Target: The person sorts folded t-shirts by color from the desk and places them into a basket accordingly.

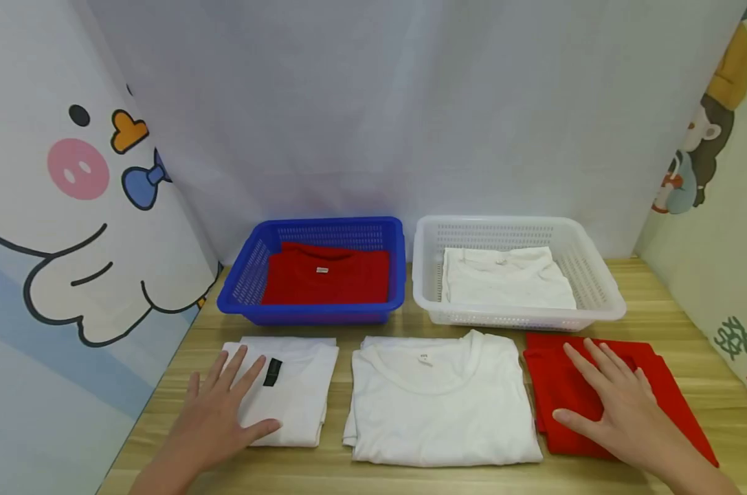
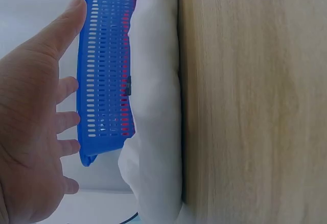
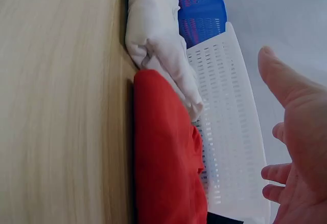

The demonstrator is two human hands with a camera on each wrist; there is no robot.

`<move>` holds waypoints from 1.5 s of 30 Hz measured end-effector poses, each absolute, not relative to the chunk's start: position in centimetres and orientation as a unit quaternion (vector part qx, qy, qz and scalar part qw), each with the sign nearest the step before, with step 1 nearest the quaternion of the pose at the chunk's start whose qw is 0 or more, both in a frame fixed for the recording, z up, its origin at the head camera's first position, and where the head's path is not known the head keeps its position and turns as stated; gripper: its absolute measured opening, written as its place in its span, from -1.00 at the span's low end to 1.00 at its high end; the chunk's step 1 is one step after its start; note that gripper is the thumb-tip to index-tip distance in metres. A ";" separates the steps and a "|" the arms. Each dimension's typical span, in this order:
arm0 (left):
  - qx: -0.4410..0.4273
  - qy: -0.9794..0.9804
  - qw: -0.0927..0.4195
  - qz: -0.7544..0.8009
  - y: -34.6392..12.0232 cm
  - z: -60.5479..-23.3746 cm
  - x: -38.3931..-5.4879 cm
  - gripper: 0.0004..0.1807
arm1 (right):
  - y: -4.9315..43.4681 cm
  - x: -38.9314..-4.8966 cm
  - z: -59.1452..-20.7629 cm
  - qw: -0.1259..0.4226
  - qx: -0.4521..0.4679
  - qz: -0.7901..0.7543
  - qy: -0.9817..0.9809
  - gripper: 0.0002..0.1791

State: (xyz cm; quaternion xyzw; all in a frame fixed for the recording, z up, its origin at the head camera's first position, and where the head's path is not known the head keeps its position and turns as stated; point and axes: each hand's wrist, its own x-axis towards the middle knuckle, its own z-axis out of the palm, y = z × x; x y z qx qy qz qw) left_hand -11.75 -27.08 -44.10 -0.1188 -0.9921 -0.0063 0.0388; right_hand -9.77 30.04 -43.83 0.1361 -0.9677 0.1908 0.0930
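My left hand [image 1: 215, 412] hovers with spread fingers at the left edge of a folded white shirt [image 1: 299, 399] that has a black neck label. Over a folded red shirt [image 1: 559, 392] on the right, my right hand [image 1: 623, 412] is spread too, holding nothing. Both wrist views show a gap between palm and cloth. Between the hands lies another folded white shirt [image 1: 444, 412], collar facing away. Behind them, a blue basket [image 1: 317, 313] contains a folded red shirt [image 1: 330, 282], and a white basket [image 1: 521, 316] contains a folded white shirt [image 1: 503, 278].
The baskets stand side by side on the wooden table [image 1: 373, 481], near a pale curtain [image 1: 379, 124] at the back. Printed panels with cartoon figures rise along the left and right sides.
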 end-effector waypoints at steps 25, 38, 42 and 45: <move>-0.107 -0.994 0.034 -0.006 -29.3 -44.4 -12.7 0.14 | 17.7 -12.7 -43.5 0.075 0.255 0.218 -0.939 -0.04; -0.098 -0.995 0.031 -0.008 -31.8 -44.6 -13.2 0.17 | 9.0 -13.9 -43.5 -0.005 0.312 0.212 -0.926 -0.01; -0.098 -0.994 0.044 -0.009 -32.6 -44.9 -13.4 0.16 | 6.7 -13.9 -43.7 -0.020 0.329 0.205 -0.922 -0.01; -0.092 -0.995 0.044 -0.011 -33.1 -45.2 -13.5 0.15 | 5.1 -14.0 -43.8 -0.028 0.337 0.200 -0.919 -0.01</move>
